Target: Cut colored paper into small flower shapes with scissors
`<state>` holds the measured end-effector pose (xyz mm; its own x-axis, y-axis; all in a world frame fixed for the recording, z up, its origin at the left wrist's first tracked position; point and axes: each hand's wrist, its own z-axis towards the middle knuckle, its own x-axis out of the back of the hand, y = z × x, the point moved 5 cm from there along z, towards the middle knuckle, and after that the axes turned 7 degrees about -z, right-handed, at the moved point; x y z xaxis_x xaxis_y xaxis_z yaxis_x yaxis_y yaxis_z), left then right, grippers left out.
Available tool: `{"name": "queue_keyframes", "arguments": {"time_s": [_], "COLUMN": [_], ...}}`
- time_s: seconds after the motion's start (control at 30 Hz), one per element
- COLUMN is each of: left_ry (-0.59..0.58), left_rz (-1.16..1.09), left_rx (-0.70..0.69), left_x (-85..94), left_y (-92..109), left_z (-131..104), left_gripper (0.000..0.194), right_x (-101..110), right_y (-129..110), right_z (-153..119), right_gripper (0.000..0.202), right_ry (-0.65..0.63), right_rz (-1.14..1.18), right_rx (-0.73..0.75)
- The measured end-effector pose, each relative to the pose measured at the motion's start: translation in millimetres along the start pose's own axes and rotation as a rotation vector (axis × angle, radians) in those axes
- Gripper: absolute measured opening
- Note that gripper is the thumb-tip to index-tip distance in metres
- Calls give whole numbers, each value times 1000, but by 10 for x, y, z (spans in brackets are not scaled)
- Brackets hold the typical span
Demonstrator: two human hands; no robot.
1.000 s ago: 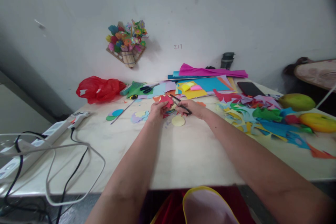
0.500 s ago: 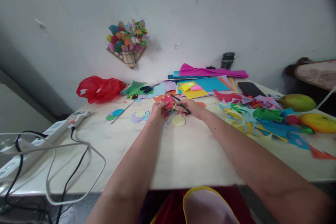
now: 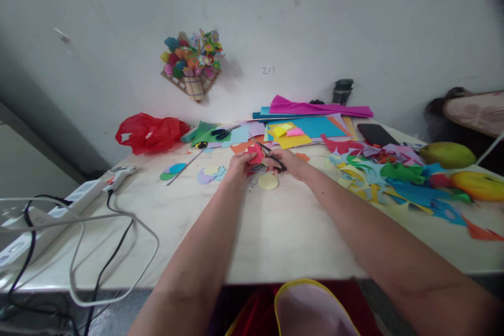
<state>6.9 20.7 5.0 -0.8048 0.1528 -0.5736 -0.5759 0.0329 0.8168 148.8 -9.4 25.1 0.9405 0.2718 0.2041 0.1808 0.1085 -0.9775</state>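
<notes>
Between the thumb and fingers of my left hand (image 3: 238, 167) is a piece of red paper (image 3: 255, 155) with a scalloped, flower-like edge. My right hand (image 3: 290, 162) is closed round the dark handles of a pair of scissors (image 3: 279, 163). The scissor blades point up and left, right at the edge of the red paper. Just below the hands lies a pale yellow paper circle (image 3: 268, 181). Small scraps on the table under the hands are partly hidden. To the left sit lilac and blue scalloped paper shapes (image 3: 210, 175) with a yellow one on top.
Coloured paper scraps (image 3: 366, 168) spread across the right side, near a phone (image 3: 377, 134) and a green mango (image 3: 448, 154). Paper sheets (image 3: 311, 128) and a second pair of scissors (image 3: 222, 132) lie at the back. A red plastic bag (image 3: 151, 133) and a power strip (image 3: 74, 205) are at left.
The red paper has turned and shifted slightly to the right in my left hand. My right hand stays beside it with the scissors.
</notes>
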Motion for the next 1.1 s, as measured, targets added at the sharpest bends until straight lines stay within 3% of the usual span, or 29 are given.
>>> {"name": "queue_keyframes", "arguments": {"time_s": [0.73, 0.97, 1.1], "left_ry": [68, 40, 7], "left_rz": [5, 19, 26], "left_rx": [-26, -36, -34], "left_x": [-1, 20, 32], "left_y": [17, 16, -2], "left_z": [13, 20, 30], "left_gripper": [18, 18, 22], "right_x": [-47, -8, 73], "right_y": [64, 76, 80], "right_z": [50, 76, 87], "right_gripper": [17, 25, 28], "right_ry": [68, 30, 76], "right_rz": [-58, -12, 20], "right_rx": [-18, 76, 127]}}
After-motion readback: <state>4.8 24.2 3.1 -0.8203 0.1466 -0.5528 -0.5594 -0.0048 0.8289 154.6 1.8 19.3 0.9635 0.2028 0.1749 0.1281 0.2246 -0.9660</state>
